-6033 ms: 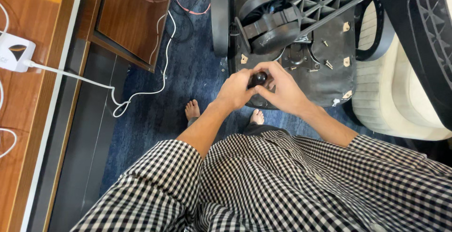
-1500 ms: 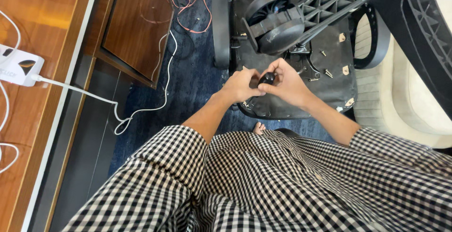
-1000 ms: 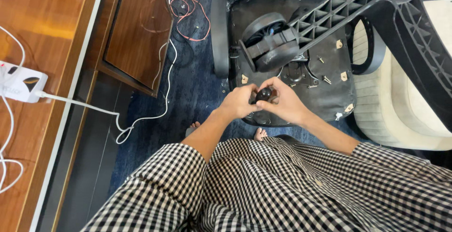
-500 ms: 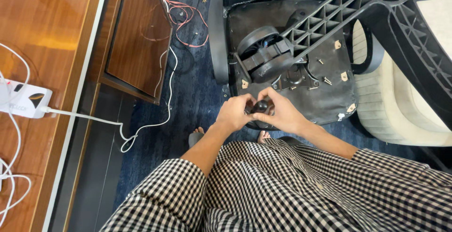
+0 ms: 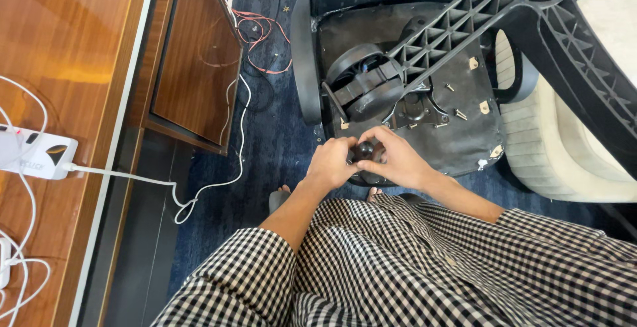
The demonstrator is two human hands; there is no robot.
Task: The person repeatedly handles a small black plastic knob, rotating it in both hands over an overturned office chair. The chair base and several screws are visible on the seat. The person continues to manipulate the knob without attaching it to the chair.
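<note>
My left hand (image 5: 330, 162) and my right hand (image 5: 395, 160) meet around a small black round part (image 5: 364, 152), both gripping it just above the near edge of an overturned black office chair seat (image 5: 458, 134). The part is mostly hidden by my fingers. Beyond my hands, the chair's black tilt mechanism (image 5: 363, 86) and the ribbed black star base (image 5: 531, 15) lie on the seat's underside. Several loose screws (image 5: 458, 113) rest on the seat close to my right hand.
A wooden desk (image 5: 73, 55) runs along the left with a white power strip (image 5: 33, 156) and white cables (image 5: 199, 184) trailing to the blue carpet. Orange wires (image 5: 262, 38) lie near the chair's armrest (image 5: 304, 61). A cream cushion (image 5: 564, 148) sits at right.
Both hands have stayed on the small black part, turning it slightly. My head has shifted, so the chair and desk appear a little lower and further right than before.
</note>
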